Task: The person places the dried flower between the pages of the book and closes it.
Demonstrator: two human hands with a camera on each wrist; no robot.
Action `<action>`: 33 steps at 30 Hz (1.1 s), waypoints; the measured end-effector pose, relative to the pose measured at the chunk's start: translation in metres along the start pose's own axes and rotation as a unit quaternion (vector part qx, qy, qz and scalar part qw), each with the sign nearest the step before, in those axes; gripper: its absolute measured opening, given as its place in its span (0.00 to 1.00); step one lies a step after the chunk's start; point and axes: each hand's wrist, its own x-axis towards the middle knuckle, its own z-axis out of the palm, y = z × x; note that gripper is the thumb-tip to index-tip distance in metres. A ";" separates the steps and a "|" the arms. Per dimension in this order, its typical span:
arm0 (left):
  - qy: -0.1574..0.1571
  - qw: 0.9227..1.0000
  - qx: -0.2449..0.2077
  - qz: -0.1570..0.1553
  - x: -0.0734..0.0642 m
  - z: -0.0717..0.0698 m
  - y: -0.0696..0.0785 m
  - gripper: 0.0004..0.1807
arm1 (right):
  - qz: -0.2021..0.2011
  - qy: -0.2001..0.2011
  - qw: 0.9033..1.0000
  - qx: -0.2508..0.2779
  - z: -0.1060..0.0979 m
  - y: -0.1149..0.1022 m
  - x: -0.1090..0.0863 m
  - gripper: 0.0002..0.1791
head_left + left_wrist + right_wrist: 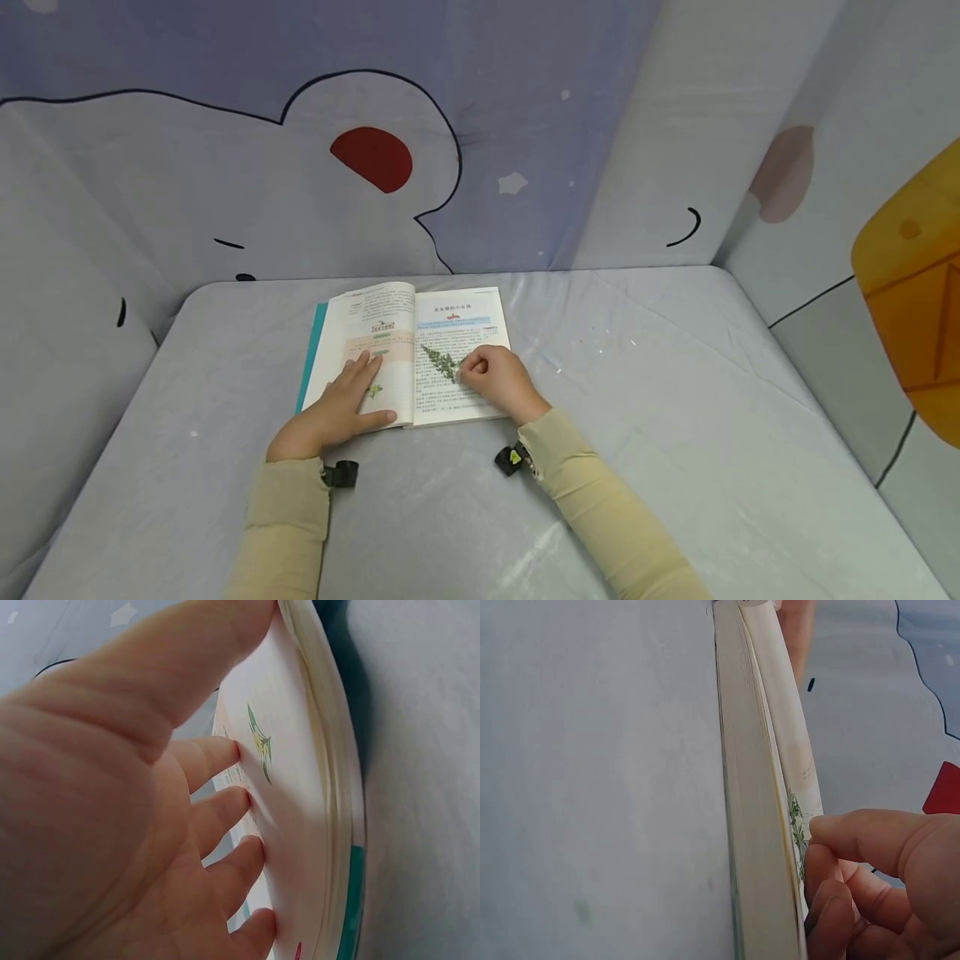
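An open book with a teal cover edge lies on the table, its printed pages facing up. A pressed-looking green leafy sprig lies slantwise across the right page. My right hand is at its right end, thumb and index finger pinching it there; in the right wrist view the fingertips hide part of the sprig. Over on the left page my left hand rests with fingers spread, holding the page down. The left wrist view shows its fingertips touching the paper beside a small printed plant picture.
A pale grey cloth covers the table, with a few tiny white specks right of the book. Printed fabric walls stand behind and at both sides. Each wrist carries a small black camera.
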 end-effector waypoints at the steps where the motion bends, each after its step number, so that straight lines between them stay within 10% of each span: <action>1: 0.000 1.000 0.001 0.000 0.000 0.000 0.000 0.54 | 0.000 -0.002 1.000 0.000 0.000 0.000 0.000 0.06; 19: 0.033 0.999 0.006 0.007 -0.002 -0.008 -0.006 0.47 | -0.021 -0.070 0.997 0.038 -0.001 -0.010 -0.006 0.04; 26: 0.052 0.998 0.019 0.006 -0.005 -0.008 -0.010 0.44 | -0.096 -0.142 0.984 -0.055 0.022 -0.031 -0.021 0.25; 33: 0.071 0.997 0.035 0.017 -0.005 -0.010 -0.009 0.40 | -0.142 -0.121 0.962 -0.199 0.049 -0.052 -0.025 0.44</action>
